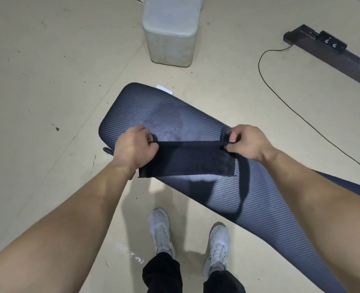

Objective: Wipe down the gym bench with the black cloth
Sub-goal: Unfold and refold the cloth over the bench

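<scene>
A dark padded gym bench (153, 106) with a woven carbon-like texture runs from the upper middle to the lower right. A paler, streaked patch shows on its pad ahead of my hands. The black cloth (187, 159) hangs folded and stretched flat just above the pad. My left hand (132, 146) pinches its upper left corner. My right hand (246, 142) pinches its upper right corner. Both hands hover over the near half of the bench.
A grey cube-shaped stool (170, 32) stands on the beige floor beyond the bench end. A black machine base (331, 51) with a thin cable (280, 96) lies at the upper right. My white shoes (160, 231) stand beside the bench's near edge.
</scene>
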